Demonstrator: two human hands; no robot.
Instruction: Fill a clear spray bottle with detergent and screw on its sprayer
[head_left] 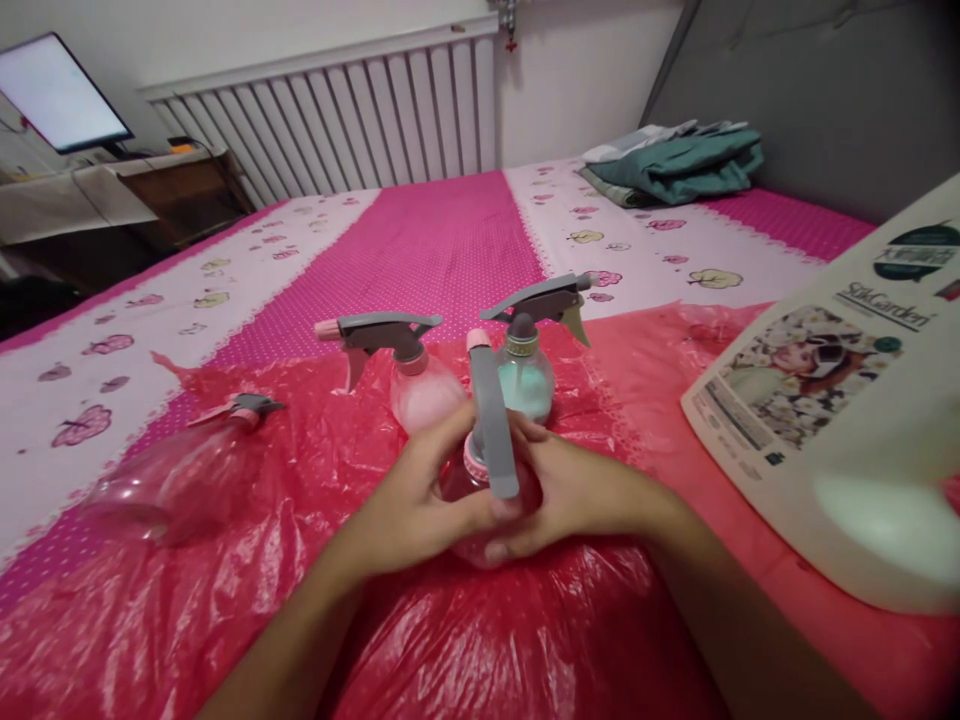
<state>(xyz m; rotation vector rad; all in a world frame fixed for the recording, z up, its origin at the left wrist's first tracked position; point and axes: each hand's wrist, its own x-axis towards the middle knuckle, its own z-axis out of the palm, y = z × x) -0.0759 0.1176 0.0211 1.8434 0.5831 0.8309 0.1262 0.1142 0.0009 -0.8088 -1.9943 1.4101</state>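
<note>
A clear spray bottle [491,440] with a grey trigger head and pink collar stands upright in front of me, its pink nozzle facing away. My left hand [424,490] wraps round its left side, thumb across the front. On the opposite side my right hand [574,485] is closed round the same bottle. Just behind it stand a spray bottle with pink liquid [426,395], its nozzle pointing left, and a spray bottle with green liquid [529,380], its nozzle pointing right. My fingers hide much of the held bottle's body.
A transparent spray bottle [176,475] lies on its side at left on red plastic sheeting [315,560]. A large white labelled jug [832,430] leans at right. Folded clothes [675,165] lie on the patterned bedspread [442,240]. Behind are a radiator [337,120] and a monitor [60,95].
</note>
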